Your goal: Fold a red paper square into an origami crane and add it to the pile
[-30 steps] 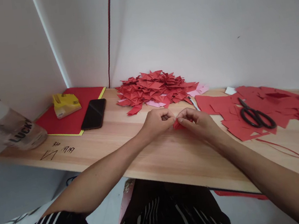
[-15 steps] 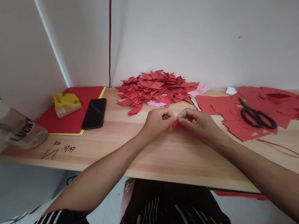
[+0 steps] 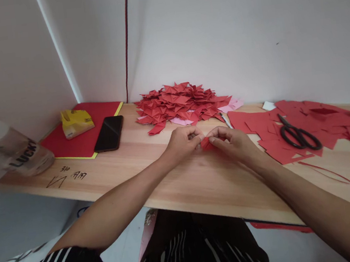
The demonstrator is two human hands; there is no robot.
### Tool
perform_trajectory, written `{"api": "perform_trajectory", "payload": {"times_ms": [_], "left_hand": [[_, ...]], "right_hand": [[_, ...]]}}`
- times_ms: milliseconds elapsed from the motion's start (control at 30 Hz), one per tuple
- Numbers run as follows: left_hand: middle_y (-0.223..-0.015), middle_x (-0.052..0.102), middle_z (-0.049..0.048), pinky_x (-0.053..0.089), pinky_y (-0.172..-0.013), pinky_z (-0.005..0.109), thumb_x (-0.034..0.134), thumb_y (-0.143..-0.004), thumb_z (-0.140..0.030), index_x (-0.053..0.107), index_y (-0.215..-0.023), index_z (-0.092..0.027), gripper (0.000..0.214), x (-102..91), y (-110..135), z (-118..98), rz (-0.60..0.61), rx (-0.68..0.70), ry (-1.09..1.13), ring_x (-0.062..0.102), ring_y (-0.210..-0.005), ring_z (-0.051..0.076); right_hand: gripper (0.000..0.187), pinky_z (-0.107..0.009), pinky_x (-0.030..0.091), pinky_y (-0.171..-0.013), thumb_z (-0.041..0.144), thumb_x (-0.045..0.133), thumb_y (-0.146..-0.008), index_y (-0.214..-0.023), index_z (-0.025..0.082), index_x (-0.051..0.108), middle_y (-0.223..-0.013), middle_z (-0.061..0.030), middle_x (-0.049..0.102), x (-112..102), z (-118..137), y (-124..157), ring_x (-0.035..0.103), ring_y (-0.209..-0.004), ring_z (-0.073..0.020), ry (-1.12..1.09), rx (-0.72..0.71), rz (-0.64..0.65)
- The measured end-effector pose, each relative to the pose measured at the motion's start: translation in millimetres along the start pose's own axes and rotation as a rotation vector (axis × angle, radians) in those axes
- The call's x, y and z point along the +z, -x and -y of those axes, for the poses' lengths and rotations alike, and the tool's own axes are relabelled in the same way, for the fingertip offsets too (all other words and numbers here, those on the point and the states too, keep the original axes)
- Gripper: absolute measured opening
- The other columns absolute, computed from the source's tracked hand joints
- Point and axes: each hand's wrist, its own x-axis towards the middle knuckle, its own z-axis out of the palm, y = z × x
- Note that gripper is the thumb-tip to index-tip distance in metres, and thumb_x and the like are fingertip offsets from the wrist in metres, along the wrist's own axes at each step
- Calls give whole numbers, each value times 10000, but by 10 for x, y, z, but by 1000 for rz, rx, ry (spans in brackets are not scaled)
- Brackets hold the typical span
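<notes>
A small piece of red paper (image 3: 206,143) is pinched between my two hands, above the wooden table (image 3: 181,181). My left hand (image 3: 185,140) grips its left side with thumb and fingers closed. From the right, my right hand (image 3: 227,138) holds it between thumb and forefinger, covering part of it. The paper's exact folds are too small to make out. Just beyond my hands rises a heap of folded red paper pieces (image 3: 174,103), a few pink ones among them.
To the right, black scissors (image 3: 298,134) lie on loose red paper sheets (image 3: 330,114), near a thin red strip (image 3: 327,172). At left are a phone (image 3: 109,133), a yellow packet (image 3: 77,123) on red sheets (image 3: 63,143), and a clear bottle (image 3: 25,157). A pen (image 3: 226,121) lies behind my right hand.
My hands have parted slightly, and more of the red paper shows between the fingertips. The whole view has shifted a little; the other things on the table stay put.
</notes>
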Motion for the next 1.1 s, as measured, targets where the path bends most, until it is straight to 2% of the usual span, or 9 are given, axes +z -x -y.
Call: {"api": "perform_trajectory", "payload": {"times_ms": [200,367,600,900,1100], "left_hand": [[-601,587,-18,372,-575,218,590,-755,-195,628,-679,-134,104,-9,22,-39,-36,22,-93,498,-574,86],[-632,582,-25,371,-585,217,629,-734,-206,631,-725,-140,66,-10,25,-25,-19,19,-77,479,-594,87],[-697,599,-22,392,-630,225,615,-737,-129,631,-762,-148,35,2,9,19,-20,75,-109,506,-642,93],[-756,579,0,376,-668,238,567,-784,-46,602,-733,-163,133,8,55,-50,-109,323,-365,516,-731,119],[-834,619,24,431,-770,258,551,-839,-73,597,-758,-175,138,2,62,-48,-136,421,-379,565,-838,141]], "right_hand": [[125,-264,412,-588,295,560,-833,-779,205,629,-729,-6,666,54,-30,23,561,-624,-138,2,9,-7],[126,-272,420,-589,302,556,-846,-783,212,620,-752,-12,661,59,-20,29,551,-625,-139,31,-17,-40],[128,-273,413,-578,314,564,-849,-798,215,628,-764,-21,664,78,-54,29,522,-602,-134,72,-16,-68],[139,-272,417,-595,333,605,-842,-904,216,646,-862,-27,689,88,-30,29,523,-613,-122,-2,8,-76],[226,-299,465,-659,400,650,-812,-936,212,623,-897,-43,693,78,-92,2,613,-724,-155,-278,50,-75]]}}
